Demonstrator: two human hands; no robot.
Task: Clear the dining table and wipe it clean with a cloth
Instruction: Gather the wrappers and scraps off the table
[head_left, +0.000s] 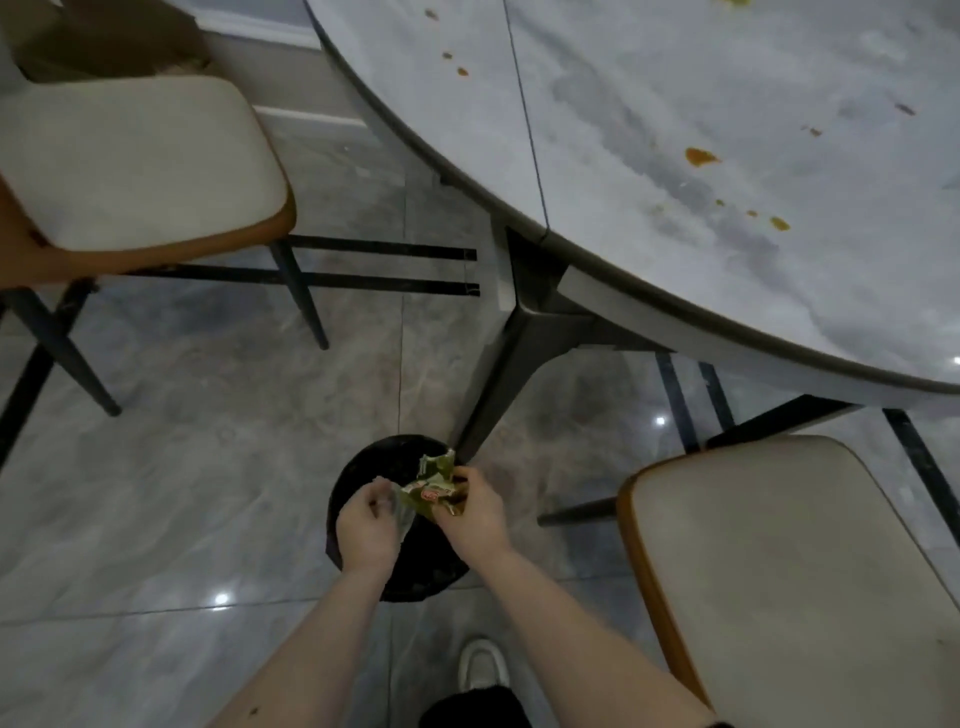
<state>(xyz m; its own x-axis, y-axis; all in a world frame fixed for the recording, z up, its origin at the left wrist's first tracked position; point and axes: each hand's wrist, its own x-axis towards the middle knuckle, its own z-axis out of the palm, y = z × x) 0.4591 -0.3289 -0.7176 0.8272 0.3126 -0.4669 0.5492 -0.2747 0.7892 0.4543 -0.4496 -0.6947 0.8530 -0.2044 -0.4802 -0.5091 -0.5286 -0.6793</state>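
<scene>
We held both hands over black bin (363, 467) on floor, beside table leg (498, 374). Our right hand (475, 512) gripped crumpled green wrapper (431, 491), fingers curled round it. Our left hand (366, 525) pinched thin clear scrap (402, 514) against wrapper's left side. Dining table (675, 104), up right, carried orange sauce spots (701, 156). Cushioned chair (135, 166) stood far left, second chair (789, 571) close on our right. Our white shoe (480, 662) was just behind bin.
</scene>
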